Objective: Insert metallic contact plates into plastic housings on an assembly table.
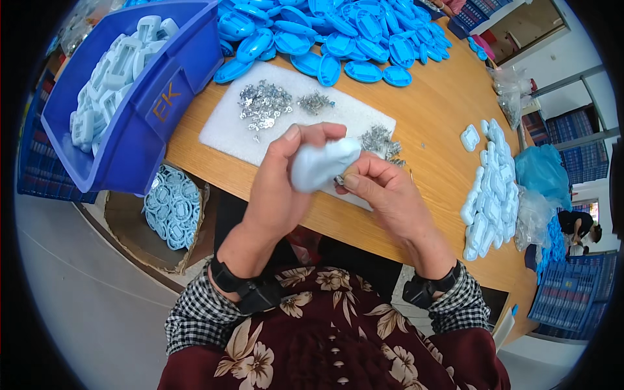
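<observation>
Casing (322, 168), blurred, sits clamped in our left hand (281, 182), long axis rising rightward. We note the right hand (390, 195) by its right end, pinching a metal bit (339, 180) just below; contact unclear. Beyond: mat (224, 127), metal pieces (265, 101).

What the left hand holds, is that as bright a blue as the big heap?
No: the left hand holds a pale blue piece, while the heap on the table is a vivid blue.
</observation>
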Demonstrator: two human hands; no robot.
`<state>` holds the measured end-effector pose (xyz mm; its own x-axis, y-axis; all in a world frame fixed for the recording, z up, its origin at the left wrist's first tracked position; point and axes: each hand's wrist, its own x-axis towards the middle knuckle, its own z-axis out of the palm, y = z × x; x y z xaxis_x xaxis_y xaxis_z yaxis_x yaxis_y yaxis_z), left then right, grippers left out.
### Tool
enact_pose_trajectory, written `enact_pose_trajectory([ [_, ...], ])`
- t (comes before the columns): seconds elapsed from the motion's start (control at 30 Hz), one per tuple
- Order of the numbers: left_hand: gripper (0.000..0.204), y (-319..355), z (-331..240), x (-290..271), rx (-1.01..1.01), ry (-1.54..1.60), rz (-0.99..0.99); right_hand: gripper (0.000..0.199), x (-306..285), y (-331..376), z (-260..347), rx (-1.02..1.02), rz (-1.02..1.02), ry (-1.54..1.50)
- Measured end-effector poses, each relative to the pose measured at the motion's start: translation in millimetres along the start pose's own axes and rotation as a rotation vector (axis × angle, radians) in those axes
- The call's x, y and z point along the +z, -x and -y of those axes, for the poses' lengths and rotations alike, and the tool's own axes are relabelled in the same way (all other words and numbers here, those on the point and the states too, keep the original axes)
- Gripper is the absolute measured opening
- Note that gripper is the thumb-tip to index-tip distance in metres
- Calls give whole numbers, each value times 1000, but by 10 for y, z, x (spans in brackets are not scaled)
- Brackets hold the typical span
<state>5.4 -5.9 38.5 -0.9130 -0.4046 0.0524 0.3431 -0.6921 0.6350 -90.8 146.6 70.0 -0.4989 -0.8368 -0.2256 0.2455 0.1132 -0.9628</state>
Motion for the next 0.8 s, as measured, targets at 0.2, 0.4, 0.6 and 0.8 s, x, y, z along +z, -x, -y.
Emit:
enact_pose_trajectory([
  [0.2,40,59,-175,-98,-319,-333,62,10,-186,99,226,-190,138,585],
  [0.4,57,22,-242,-80,-567,-278,275,9,-197,158,208,-199,-16,533],
  [0.6,56,101,55,-42,-522,4,112,10,-93,50,56,-322,-314,510],
  [0.8,52,143,210,27,-514,2,-9,9,-127,-68,-151,-511,-384,909],
])
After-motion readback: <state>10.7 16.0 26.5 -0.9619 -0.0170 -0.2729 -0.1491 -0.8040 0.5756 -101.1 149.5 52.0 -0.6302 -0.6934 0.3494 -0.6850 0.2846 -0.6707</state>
